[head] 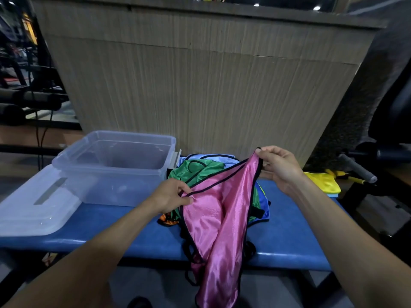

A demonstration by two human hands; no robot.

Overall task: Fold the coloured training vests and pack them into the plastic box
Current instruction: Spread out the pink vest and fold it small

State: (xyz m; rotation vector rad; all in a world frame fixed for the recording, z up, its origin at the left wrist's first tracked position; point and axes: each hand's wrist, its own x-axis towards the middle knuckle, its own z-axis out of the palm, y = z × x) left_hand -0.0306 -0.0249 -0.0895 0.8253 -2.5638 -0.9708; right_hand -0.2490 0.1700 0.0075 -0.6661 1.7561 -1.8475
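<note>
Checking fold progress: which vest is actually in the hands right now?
The pink vest, pinched by left hand and right hand; the green vest and others lie heaped on the bench.

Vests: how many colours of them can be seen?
6: pink vest held up; green, light blue, blue, orange piled; yellow right. More may be hidden.
</note>
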